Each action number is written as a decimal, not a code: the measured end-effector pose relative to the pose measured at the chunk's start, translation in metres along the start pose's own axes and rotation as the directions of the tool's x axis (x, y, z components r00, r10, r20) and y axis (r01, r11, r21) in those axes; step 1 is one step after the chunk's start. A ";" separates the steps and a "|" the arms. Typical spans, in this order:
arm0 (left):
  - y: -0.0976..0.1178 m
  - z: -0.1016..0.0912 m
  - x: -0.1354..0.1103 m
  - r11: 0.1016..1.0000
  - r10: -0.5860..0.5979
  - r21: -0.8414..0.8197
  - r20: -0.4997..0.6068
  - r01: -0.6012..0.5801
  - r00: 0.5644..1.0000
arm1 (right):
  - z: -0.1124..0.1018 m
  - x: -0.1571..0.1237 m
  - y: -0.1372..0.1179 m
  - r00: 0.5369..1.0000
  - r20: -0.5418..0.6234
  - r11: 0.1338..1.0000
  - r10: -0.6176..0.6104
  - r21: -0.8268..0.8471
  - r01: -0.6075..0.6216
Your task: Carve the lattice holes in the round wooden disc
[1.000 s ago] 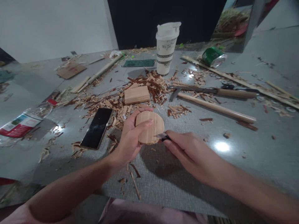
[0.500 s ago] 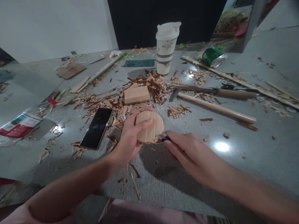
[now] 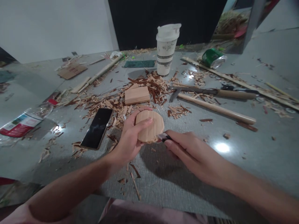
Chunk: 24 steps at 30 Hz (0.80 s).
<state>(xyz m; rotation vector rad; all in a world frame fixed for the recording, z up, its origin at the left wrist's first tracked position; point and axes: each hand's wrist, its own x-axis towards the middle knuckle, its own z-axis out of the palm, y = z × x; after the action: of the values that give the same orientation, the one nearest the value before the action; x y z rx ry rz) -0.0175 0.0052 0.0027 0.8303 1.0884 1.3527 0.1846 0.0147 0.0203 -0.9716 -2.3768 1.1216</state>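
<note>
My left hand [image 3: 132, 137] is closed around a rounded piece of pale wood [image 3: 150, 127], thumb across its top face and fingers along the far edge. In my right hand [image 3: 187, 149] is a small knife [image 3: 163, 137], its blade against the wood's lower right edge. That edge looks rough and freshly cut. Most of the knife's handle is hidden in my fingers. Just beyond the round piece, a rectangular wood block [image 3: 137, 95] lies on a heap of wood shavings [image 3: 151, 81].
A paper cup [image 3: 167, 49] stands at the back, beside a green can [image 3: 213, 58] on its side. To the right lie a wooden-handled hammer-like tool [image 3: 217, 107] and a wooden-handled blade [image 3: 235, 94]. A phone [image 3: 97, 129] and a plastic bottle [image 3: 25, 121] lie to the left.
The knife has shifted very slightly along the wood's lower right edge. My left hand keeps the same grip, and the other things stay in place.
</note>
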 end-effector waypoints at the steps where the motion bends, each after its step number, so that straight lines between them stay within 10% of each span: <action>1: 0.000 0.000 0.001 1.000 -0.025 -0.016 0.006 0.025 1.000 | 0.000 0.000 0.000 1.000 0.000 1.000 -0.003 0.002 0.003; 17: -0.004 0.001 -0.005 0.963 0.205 0.189 -0.045 -0.193 0.978 | 0.008 0.004 0.000 0.995 0.017 0.995 0.101 0.005 -0.101; 24: 0.000 0.003 -0.002 0.999 0.045 0.029 -0.037 -0.044 0.998 | 0.005 0.000 0.001 0.999 0.000 0.998 0.045 0.054 -0.045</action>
<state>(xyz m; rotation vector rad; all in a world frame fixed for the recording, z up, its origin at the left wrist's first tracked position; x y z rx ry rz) -0.0146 0.0040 0.0035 0.8573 1.1264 1.3980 0.1823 0.0127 0.0169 -1.0117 -2.3222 1.1944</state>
